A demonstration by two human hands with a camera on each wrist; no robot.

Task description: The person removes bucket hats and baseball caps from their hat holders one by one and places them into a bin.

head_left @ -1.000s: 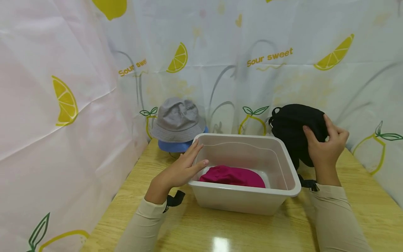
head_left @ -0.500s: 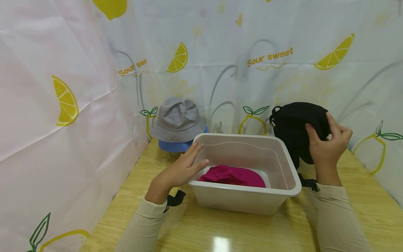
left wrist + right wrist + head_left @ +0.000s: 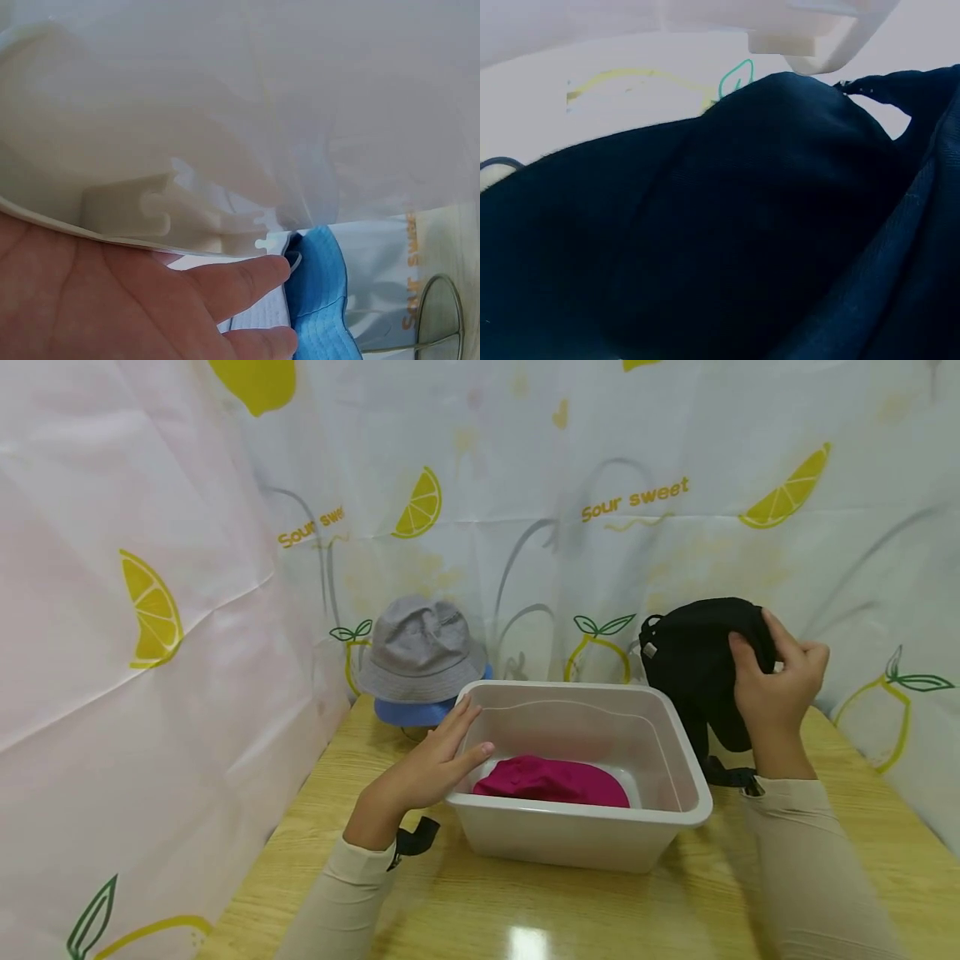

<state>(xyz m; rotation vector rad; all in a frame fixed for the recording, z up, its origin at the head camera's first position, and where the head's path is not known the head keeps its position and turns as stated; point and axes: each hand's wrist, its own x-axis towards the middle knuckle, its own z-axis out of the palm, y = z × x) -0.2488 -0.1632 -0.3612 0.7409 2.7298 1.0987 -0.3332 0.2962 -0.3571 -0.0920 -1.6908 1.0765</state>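
Note:
My right hand (image 3: 780, 689) pinches the upper right side of a black cloth hat (image 3: 690, 652) between thumb and fingers. The hat has a small loop and a light tag at its left, and parts of it hang down behind the tub's right side. Black fabric (image 3: 705, 240) fills most of the right wrist view, hiding those fingers. With its fingers straight, my left hand (image 3: 423, 768) rests against the left rim of a whitish plastic tub (image 3: 577, 835). Inside the tub lies a magenta cap (image 3: 555, 779). The left wrist view shows the palm (image 3: 112, 300) along the tub's edge.
A grey bucket hat (image 3: 423, 647) sits on top of a blue hat (image 3: 408, 713) behind the tub's left corner. Part of a wire stand (image 3: 442, 307) shows beside the blue hat. Lemon-printed cloth (image 3: 525, 443) hangs behind and left of the wooden table (image 3: 450, 910).
The right hand has raised the black hat a little, and its tag shows more clearly. The left hand stays at the tub's rim. The head view has shifted slightly.

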